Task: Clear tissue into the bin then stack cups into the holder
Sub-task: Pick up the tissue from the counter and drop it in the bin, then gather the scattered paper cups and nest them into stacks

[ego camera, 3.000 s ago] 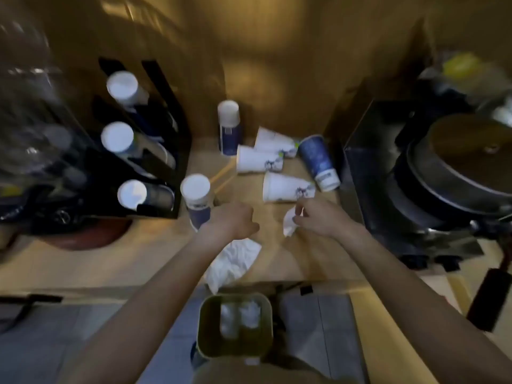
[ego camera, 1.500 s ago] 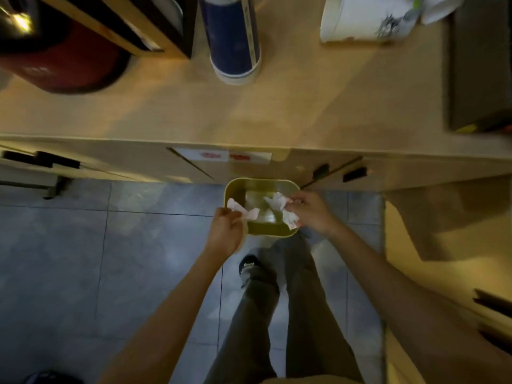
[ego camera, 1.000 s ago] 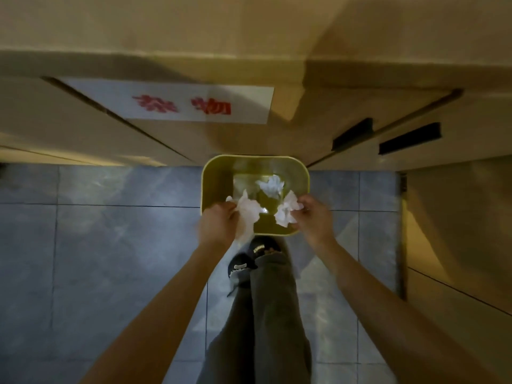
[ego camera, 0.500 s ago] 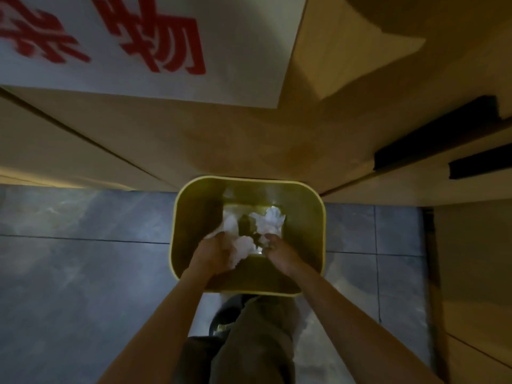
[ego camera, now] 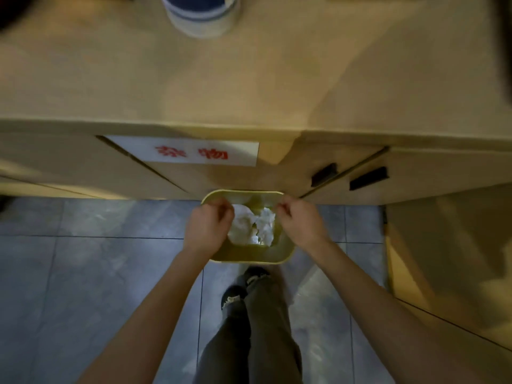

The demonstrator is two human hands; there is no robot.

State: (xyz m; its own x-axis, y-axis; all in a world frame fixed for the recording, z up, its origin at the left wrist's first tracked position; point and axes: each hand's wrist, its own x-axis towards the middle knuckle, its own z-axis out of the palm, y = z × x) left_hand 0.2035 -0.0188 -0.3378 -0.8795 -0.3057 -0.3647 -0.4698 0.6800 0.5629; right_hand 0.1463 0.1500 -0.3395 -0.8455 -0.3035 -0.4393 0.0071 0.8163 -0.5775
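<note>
One sign to read here: a white rectangular label (ego camera: pixel 182 153) stuck on the cabinet front (ego camera: pixel 83 167) just under the edge of the desk (ego camera: pixel 249 79), carrying two red Chinese characters, 杂物. They come through a little soft with blur, but the strokes hold together well enough to make them out. The blue-and-white cup (ego camera: pixel 201 15) up at the top of the desk shows only plain bands at its base, with no lettering legible, and nothing else in view bears print.
</note>
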